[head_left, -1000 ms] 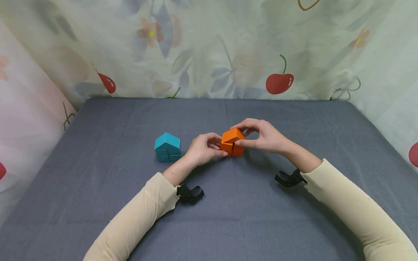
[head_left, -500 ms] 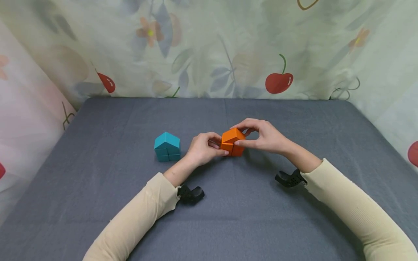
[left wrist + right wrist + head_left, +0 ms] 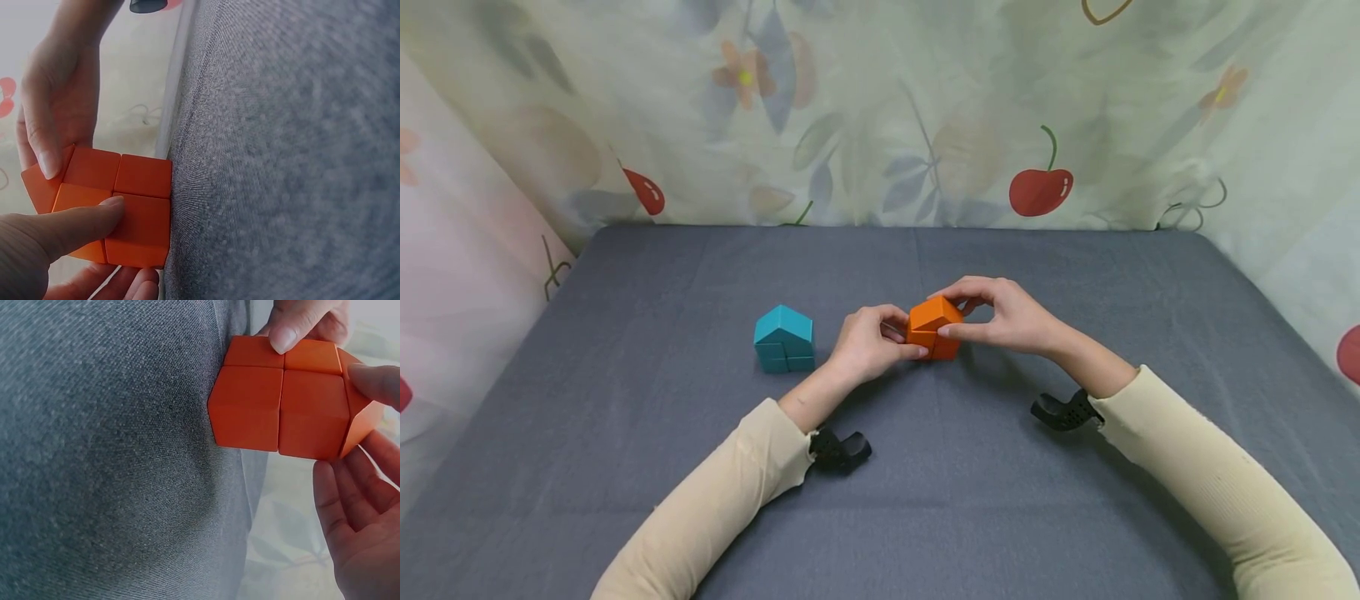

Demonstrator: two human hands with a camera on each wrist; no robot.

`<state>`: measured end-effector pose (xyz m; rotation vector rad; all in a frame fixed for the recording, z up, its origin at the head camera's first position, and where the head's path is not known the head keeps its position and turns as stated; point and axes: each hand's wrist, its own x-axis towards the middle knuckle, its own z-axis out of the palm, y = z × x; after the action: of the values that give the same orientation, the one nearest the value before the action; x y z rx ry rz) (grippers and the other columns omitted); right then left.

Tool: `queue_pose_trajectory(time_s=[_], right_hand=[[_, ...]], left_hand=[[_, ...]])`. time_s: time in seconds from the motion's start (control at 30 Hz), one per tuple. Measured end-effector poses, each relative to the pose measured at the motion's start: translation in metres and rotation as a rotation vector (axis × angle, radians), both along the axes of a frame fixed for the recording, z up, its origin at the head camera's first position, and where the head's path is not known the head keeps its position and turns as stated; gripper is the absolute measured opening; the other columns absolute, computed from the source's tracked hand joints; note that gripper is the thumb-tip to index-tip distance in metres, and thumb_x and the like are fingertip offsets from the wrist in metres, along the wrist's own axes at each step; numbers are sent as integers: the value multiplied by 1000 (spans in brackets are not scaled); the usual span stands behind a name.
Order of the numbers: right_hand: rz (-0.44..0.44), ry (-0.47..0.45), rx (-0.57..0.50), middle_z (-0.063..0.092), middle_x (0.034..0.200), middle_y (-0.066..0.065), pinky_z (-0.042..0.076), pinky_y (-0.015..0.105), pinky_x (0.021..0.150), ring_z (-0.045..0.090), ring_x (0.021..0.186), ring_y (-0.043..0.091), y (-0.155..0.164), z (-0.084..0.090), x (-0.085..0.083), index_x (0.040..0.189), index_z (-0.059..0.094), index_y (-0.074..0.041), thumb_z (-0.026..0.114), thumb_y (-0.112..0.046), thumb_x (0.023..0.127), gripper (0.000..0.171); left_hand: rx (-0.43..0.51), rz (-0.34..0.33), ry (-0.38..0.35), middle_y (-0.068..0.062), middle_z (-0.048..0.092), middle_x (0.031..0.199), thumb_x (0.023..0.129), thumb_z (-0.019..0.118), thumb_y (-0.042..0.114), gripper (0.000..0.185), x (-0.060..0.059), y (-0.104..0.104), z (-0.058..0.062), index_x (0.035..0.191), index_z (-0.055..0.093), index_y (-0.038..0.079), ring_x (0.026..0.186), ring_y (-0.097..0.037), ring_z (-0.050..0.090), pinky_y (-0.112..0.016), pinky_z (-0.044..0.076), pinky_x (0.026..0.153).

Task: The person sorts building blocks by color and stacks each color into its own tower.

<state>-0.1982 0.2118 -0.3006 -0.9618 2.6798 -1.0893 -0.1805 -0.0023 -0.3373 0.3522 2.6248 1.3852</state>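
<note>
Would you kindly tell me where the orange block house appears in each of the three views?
Head: orange block house at centre, between both hands.
Left wrist: lower left, against the grey cloth.
Right wrist: upper right, beside the cloth.
Shared landmark: the grey cloth it stands on.

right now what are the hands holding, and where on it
Both hold the orange house-shaped block cluster on the grey cloth: left hand pinches its left lower side, right hand grips its roof and right side.
</note>
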Motion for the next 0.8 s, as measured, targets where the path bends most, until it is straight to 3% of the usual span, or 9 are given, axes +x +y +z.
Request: queue_pose_trajectory(time_s=[0.6, 0.8], right_hand=[[34, -20, -9, 67, 116, 6, 51, 45, 87, 59, 94, 15, 0, -2, -4, 122, 64, -7, 76, -15, 83, 42], [33, -13, 1, 67, 115, 6, 51, 45, 88, 60, 97, 16, 2, -3, -3, 125, 62, -6, 76, -14, 83, 45]], left_hand=[[-15, -6, 13, -11, 70, 103, 79, 80, 19, 39, 0, -1, -1, 112, 66, 4, 91, -22, 66, -29, 57, 78], [-69, -27, -4, -10, 67, 107, 78, 81, 22, 46, 2, 1, 0, 117, 62, 4, 94, -22, 64, -31, 55, 83]])
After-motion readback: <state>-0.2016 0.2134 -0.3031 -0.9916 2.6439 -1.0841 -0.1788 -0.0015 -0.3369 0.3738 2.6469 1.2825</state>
